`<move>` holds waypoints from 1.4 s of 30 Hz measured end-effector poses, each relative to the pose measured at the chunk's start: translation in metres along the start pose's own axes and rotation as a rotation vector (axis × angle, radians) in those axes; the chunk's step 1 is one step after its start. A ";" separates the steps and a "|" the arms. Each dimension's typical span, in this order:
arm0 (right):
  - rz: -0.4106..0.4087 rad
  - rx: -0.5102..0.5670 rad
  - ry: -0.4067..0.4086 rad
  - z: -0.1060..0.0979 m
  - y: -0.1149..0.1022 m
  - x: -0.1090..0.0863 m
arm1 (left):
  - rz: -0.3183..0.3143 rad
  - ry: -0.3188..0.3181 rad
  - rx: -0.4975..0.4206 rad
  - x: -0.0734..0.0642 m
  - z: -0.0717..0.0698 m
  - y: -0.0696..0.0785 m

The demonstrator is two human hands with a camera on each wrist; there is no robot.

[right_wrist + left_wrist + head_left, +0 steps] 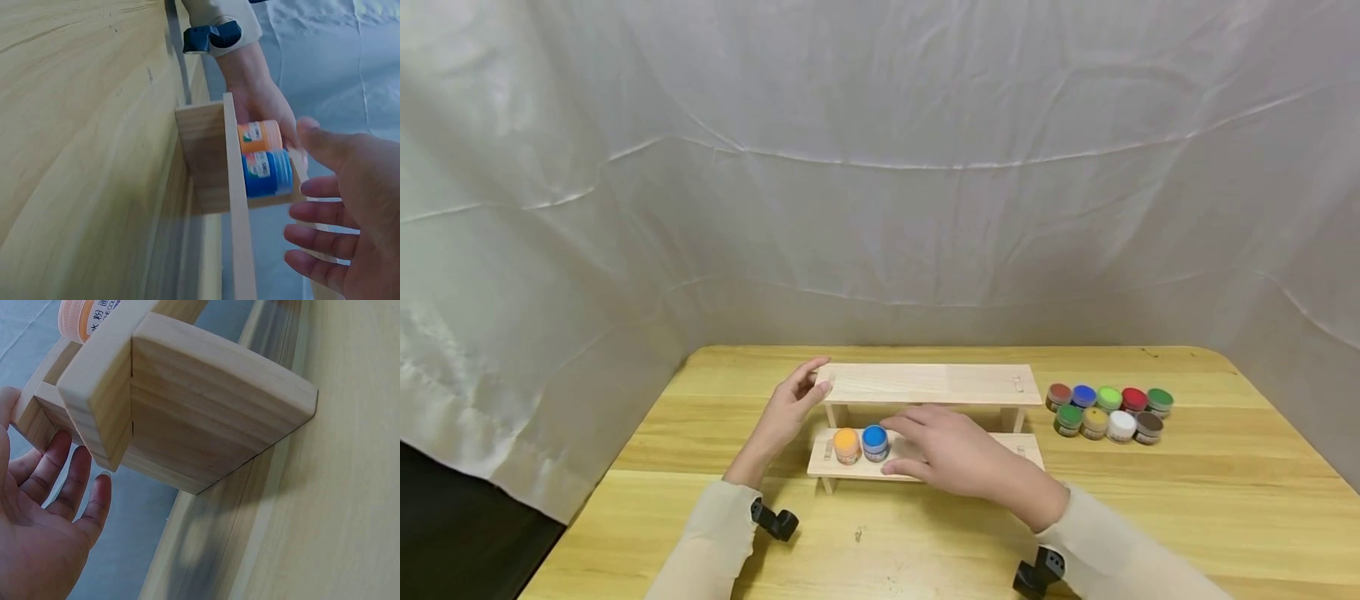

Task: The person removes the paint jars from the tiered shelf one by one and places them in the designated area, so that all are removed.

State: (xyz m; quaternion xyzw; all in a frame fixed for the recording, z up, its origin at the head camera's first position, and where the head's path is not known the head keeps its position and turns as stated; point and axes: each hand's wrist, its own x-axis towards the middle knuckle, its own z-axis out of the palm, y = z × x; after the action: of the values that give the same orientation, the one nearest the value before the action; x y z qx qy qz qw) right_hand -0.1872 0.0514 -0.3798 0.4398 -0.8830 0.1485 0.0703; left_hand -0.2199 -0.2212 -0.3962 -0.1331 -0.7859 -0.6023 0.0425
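A two-step wooden display shelf point(925, 382) stands on the table. On its lower step sit an orange paint jar point(847, 447) and, just right of it, a blue paint jar point(875, 443), both upright. My left hand point(786, 412) holds the left end of the upper step, thumb at the edge and fingers around the end; the left wrist view shows its fingertips point(78, 456) against the wood. Beside the blue jar hovers my right hand point(955, 450), thumb and fingers spread apart. In the right wrist view nothing lies between its fingers point(322, 240), which are a little away from the blue jar.
Right of the shelf, several paint jars point(1108, 400) with red, blue, green, ochre, white and brown tops stand in two rows on the wooden table point(1225, 500). A pale cloth curtain point(925, 217) hangs behind and at the sides.
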 end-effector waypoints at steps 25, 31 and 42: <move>0.003 0.019 0.072 0.015 -0.013 0.021 | -0.009 -0.006 -0.022 0.001 -0.001 -0.005; -0.003 0.057 0.048 0.011 -0.011 0.013 | -0.009 -0.004 -0.009 0.000 0.000 -0.001; 0.049 0.120 -0.028 -0.007 0.000 -0.009 | -0.010 -0.002 0.002 -0.001 0.000 0.000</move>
State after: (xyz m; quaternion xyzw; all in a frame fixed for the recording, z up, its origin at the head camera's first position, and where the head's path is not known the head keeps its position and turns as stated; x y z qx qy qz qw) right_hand -0.1819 0.0607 -0.3759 0.4234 -0.8839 0.1967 0.0280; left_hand -0.2191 -0.2212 -0.3964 -0.1294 -0.7874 -0.6014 0.0389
